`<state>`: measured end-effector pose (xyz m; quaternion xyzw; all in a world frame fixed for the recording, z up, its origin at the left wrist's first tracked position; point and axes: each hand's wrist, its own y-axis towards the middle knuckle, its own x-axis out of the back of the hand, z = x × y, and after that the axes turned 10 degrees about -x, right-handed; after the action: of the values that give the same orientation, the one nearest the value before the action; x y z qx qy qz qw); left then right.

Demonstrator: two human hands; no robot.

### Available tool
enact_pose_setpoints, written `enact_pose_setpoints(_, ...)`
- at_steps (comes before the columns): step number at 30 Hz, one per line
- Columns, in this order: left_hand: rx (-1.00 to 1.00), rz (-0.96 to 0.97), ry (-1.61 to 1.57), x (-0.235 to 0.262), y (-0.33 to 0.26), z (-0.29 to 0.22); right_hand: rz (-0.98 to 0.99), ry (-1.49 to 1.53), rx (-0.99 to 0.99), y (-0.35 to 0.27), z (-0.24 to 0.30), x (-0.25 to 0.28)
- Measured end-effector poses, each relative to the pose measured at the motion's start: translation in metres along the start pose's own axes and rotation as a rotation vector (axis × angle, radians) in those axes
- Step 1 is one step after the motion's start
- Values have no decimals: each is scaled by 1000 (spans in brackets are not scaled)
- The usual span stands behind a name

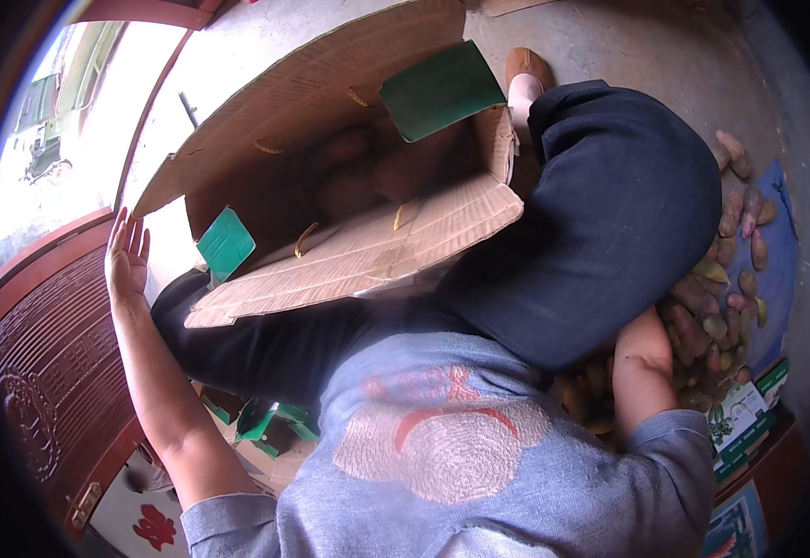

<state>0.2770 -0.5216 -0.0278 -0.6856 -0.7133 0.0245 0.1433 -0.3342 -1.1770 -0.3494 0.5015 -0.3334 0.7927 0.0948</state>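
Apparently braced against the bent legs (600,223), open cardboard box (358,259) tilts personward, probably keeping its mouth accessible. Left hand (127,259): fingers extended, gripping nothing, near the box's left edge, perhaps steadying it; contact unclear. Right hand hidden behind the leg, beside tubers (691,330); finger state can't be told.

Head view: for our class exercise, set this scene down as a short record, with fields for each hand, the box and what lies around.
Left hand: open, fingers raised by the left edge of the cardboard box; contact unclear
Right hand: hidden; the right forearm reaches down among the tubers
Cardboard box: open, with green flaps and yellow cords
Inside: rounded shapes, too dark to identify
Right side: tubers, some on a blue sheet
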Motion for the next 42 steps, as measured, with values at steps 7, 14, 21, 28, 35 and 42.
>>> enact_pose_setpoints(7, -126, 79, 62, -8, -1, -24, 220, 165, 172, -23, 12, 53)
enact_pose_setpoints(14, -395, 449, 218, -76, -4, -66, 387, 334, 349, 22, 62, 147)
enact_pose_setpoints(21, -710, 864, 472, -111, -26, -86, 253, 216, 843, -157, 211, 266)
enact_pose_setpoints(28, -817, 990, 509, -123, -36, -56, 309, -314, 1605, -455, 288, 280)
enact_pose_setpoints(35, -862, 860, 657, -118, -42, -55, 620, -1036, 2128, -594, 277, 122)
enact_pose_setpoints(42, -930, 791, 807, -110, -43, -49, 462, -1560, 1889, -615, 219, -39)
